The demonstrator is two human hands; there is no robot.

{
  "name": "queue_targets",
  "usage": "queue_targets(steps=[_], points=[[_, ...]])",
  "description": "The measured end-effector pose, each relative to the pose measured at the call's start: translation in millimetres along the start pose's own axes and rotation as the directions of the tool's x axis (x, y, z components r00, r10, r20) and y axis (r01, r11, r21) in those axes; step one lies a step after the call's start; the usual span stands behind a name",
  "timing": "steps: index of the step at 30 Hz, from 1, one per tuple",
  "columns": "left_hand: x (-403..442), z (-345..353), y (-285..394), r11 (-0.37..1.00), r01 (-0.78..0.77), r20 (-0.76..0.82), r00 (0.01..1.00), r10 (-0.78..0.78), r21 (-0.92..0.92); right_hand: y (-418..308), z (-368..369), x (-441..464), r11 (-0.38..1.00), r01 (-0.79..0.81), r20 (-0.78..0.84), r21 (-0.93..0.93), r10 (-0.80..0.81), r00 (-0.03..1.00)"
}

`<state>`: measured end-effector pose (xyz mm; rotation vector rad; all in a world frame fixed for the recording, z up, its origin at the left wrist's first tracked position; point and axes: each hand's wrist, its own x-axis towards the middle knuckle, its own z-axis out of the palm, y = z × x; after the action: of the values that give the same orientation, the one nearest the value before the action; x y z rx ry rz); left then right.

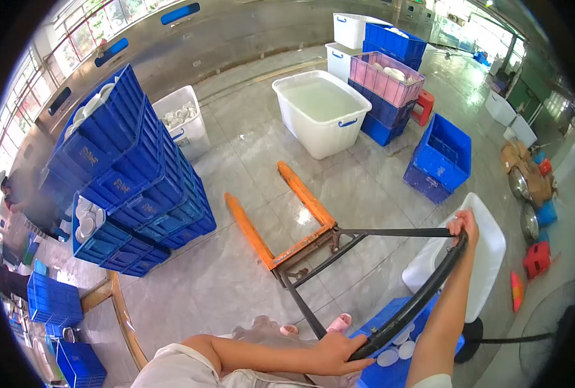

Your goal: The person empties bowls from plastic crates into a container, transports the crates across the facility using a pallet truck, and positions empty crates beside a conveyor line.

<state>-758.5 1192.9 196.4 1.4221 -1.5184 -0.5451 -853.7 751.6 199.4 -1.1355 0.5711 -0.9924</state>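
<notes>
Fork trolley [303, 246] stands on the floor right in front of you, its forks [305, 194] pointing away. You have both hands on it: your left hand [336, 354] is wrapped round the near, lower end of the black curved grip bar [422, 297], your right hand [465, 226] round the far end, where a strut meets it. Those ends look like sound places to hold, wide apart for steering. Expect a stiff, fairly heavy metal frame; the bar seems rounded and scuffed, perhaps a little slick. Its wheels are hidden.

Just below the bar, a blue plastic crate [394, 376] holds smooth white discs [386, 357], probably breakable. Next to it lies a glossy white tub [488, 271] with rounded corners. Past your pink slippers [340, 322], the forks are flat orange bars, their paint worn, over shiny grey floor tiles [365, 213] that may be slippery.

To the left rises a stack of ribbed blue crates [145, 187], with white dishware [88, 223] showing. Farther out sit a white water-filled tub [316, 139] and a latticed pink crate [378, 76]; behind them runs a brushed-metal wall [249, 39].
</notes>
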Motion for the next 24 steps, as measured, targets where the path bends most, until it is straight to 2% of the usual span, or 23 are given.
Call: queue_targets(steps=[1,3,4,11,13,14,15,17,19,21,23,24], points=[[5.0,4.4,-3.0,1.000,-0.010,0.000,1.000,0.010,0.002,-4.0,-6.5,4.3,1.000,-0.003,-0.045,0.013,0.004,0.999],[-25.7,-16.7,7.7,0.999,-0.042,0.037,0.998,0.042,0.003,-18.9,6.9,-44.2,0.999,0.004,-0.169,0.047,0.004,0.986],[-57.2,-33.1,19.7,1.000,0.008,0.118,0.993,-0.005,-0.028,-16.4,12.6,-80.8,0.998,0.008,-0.169,0.060,0.002,0.986],[-187.2,-92.6,19.6,0.991,-0.102,0.288,0.950,0.123,-0.089,12.7,15.1,-256.4,0.996,0.083,-0.270,-0.015,-0.084,0.959],[-226.0,-114.1,11.8,0.976,-0.183,0.276,0.938,0.209,-0.116,14.3,34.3,-310.5,0.986,0.159,-0.316,-0.047,-0.166,0.934],[-248.7,-140.5,12.5,0.985,-0.101,0.408,0.901,0.151,-0.140,20.4,52.0,-355.2,0.979,0.196,-0.362,-0.059,-0.204,0.910],[-278.2,-161.6,10.5,0.978,-0.131,0.414,0.891,0.188,-0.163,30.1,68.6,-399.5,0.970,0.238,-0.361,-0.049,-0.240,0.901],[-319.7,-202.3,1.0,0.958,-0.194,0.404,0.875,0.267,-0.212,42.3,105.0,-471.7,0.945,0.326,-0.343,-0.039,-0.319,0.884],[-359.5,-241.7,-18.7,0.948,-0.237,0.331,0.895,0.299,-0.213,48.8,163.7,-537.1,0.946,0.296,-0.418,-0.129,-0.323,0.849],[-391.7,-300.0,-25.8,0.957,-0.126,0.194,0.964,0.179,-0.261,69.8,232.0,-596.1,0.932,0.309,-0.489,-0.192,-0.364,0.793],[-418.9,-348.5,-35.7,0.978,-0.012,0.162,0.986,0.047,-0.209,93.0,274.0,-653.2,0.930,0.294,-0.540,-0.218,-0.366,0.758],[-429.5,-364.5,-39.2,0.959,0.127,0.128,0.987,-0.096,-0.255,95.3,304.5,-670.5,0.926,0.260,-0.588,-0.273,-0.374,0.717]])
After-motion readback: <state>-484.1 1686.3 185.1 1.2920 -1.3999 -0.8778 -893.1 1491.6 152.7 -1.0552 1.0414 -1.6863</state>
